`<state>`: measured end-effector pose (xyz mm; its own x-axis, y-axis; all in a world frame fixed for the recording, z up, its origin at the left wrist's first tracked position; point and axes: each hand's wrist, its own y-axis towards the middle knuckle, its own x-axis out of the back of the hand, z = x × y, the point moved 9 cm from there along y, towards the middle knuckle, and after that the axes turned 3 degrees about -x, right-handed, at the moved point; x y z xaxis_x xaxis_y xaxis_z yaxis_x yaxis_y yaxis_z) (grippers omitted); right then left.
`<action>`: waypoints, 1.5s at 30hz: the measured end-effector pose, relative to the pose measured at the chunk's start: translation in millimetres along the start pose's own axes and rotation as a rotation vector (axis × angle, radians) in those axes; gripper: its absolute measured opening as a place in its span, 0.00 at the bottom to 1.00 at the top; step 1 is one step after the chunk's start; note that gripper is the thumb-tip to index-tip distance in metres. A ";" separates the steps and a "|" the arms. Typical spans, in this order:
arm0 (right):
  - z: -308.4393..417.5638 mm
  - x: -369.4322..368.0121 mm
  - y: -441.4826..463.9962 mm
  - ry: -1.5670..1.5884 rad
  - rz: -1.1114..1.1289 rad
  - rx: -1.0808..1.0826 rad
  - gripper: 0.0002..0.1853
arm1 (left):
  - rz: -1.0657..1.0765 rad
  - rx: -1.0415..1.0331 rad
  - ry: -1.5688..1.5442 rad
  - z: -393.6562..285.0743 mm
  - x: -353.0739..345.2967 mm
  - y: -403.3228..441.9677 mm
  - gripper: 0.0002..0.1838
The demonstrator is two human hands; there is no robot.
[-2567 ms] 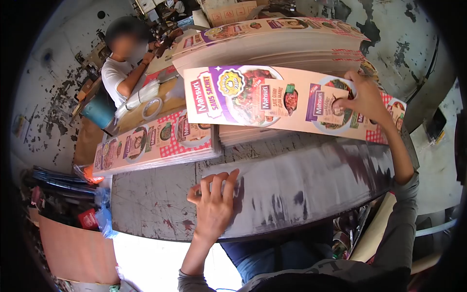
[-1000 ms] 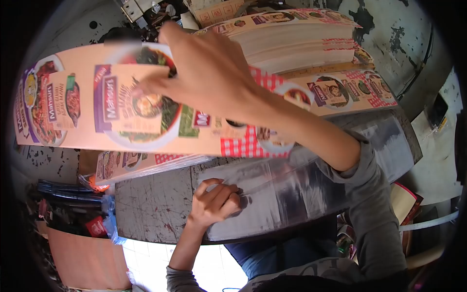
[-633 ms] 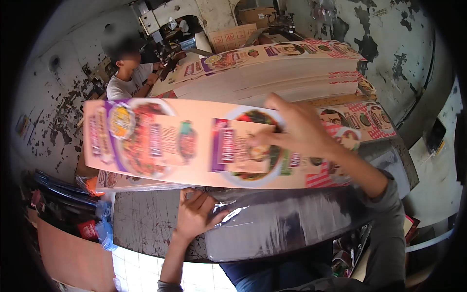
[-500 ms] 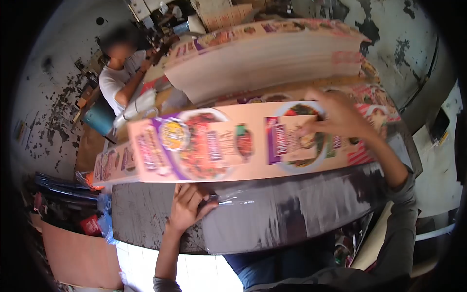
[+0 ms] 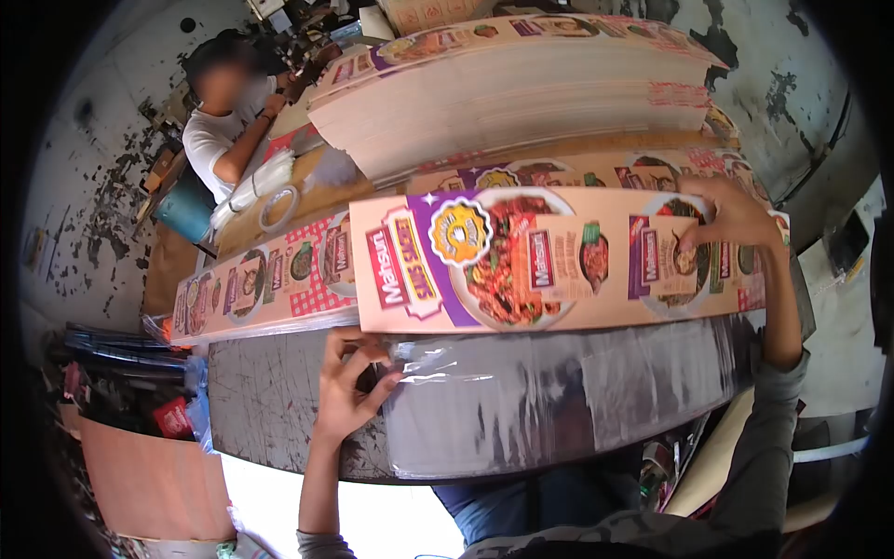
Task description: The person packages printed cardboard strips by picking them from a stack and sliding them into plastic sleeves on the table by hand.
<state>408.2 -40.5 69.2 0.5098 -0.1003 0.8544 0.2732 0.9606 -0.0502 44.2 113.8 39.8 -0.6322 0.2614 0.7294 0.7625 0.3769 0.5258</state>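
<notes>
A long printed card strip point(image 5: 419, 307), with pictures of food bowls and a purple band, is held near its right end by my right hand point(image 5: 740, 219), thumb on the front and fingers over the top edge. Below it lies a stack of clear plastic sleeves point(image 5: 559, 401) on the dark scratched table point(image 5: 270, 401). My left hand point(image 5: 349, 382) pinches the upper left corner of the top sleeve between thumb and finger. The strip's left end is just above that corner.
Behind stands a tall stack of printed strips point(image 5: 521, 102). More wrapped strips point(image 5: 251, 289) lie at left, near a roll of tape point(image 5: 278, 209) and a plastic bundle point(image 5: 251, 191). Another person point(image 5: 223, 140) sits at the far left by a blue bucket point(image 5: 186, 222).
My right hand has carried the strip to the right, baring the wrapped strips at left. My left hand remains at the sleeve corner, its thumb and finger now closer together.
</notes>
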 end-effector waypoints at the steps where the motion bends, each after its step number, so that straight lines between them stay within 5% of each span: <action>1: -0.9 0.8 1.6 -0.034 -0.010 0.044 0.25 | -0.017 -0.008 0.007 2.3 4.4 -1.1 0.10; 3: 6.6 -0.5 1.5 -0.013 -0.046 0.180 0.25 | 0.092 0.193 -0.249 25.2 -2.6 -9.8 0.09; 8: 4.0 -6.8 2.3 -0.009 0.018 0.014 0.26 | 0.135 0.420 -0.574 40.6 -16.5 -22.5 0.05; 18: 19.5 7.3 -3.5 -0.032 -0.119 0.204 0.24 | 0.049 0.579 -0.877 44.6 -20.4 -22.0 0.15; 31: 7.4 0.6 -6.4 -0.003 0.008 0.016 0.26 | 0.130 0.673 -0.852 48.3 -20.0 -25.4 0.13; 35: 22.8 2.5 -5.3 0.002 -0.085 0.187 0.23 | 0.113 0.666 -0.868 48.6 -18.8 -24.5 0.14; 45: 14.9 2.5 -8.3 0.004 -0.060 0.087 0.24 | 0.067 0.710 -0.814 53.8 -18.5 -31.2 0.19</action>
<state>395.0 -44.9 79.4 0.4978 -0.1592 0.8526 0.2320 0.9716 0.0460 24.7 145.0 -13.7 -0.6932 0.7137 0.1000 0.7107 0.7000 -0.0693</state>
